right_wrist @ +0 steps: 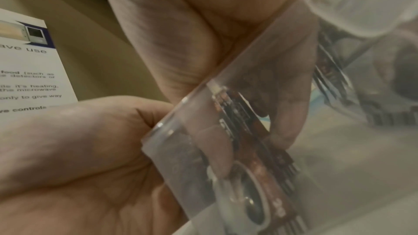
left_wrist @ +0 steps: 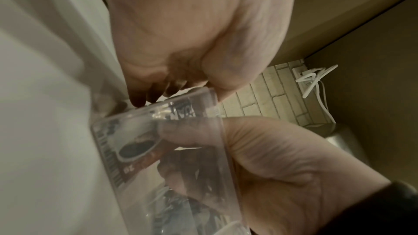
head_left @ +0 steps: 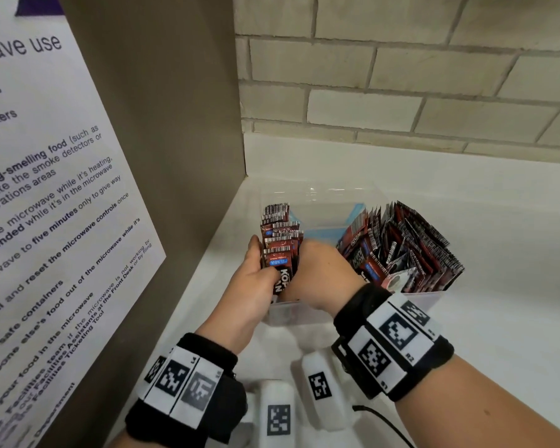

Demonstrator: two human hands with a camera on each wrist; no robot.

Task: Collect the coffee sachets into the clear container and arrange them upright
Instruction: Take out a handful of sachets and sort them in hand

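— So, where are the coffee sachets sitting?

— Inside the clear container (head_left: 429,300), which is standing on the white desk (head_left: 498,253) in the corner by the brown panel (head_left: 175,124). A big batch (head_left: 411,250) is filling the right part, leaning at mixed angles. A smaller stack (head_left: 280,240) is standing upright at the left end.

— And the hands?

— Both are working on that left stack. The left hand (head_left: 256,279) is pressing against its outer side, thumb on the front sachet. The right hand (head_left: 320,273) is reaching in from the other side; through the clear wall, the right wrist camera is showing its fingers (right_wrist: 285,113) curling round the sachets (right_wrist: 246,131) (blurred, but the grip is plainly closing on them).

— Anything else nearby?

— A microwave notice (head_left: 46,189) is hanging on the panel, and the brick wall (head_left: 434,76) is running behind the desk.
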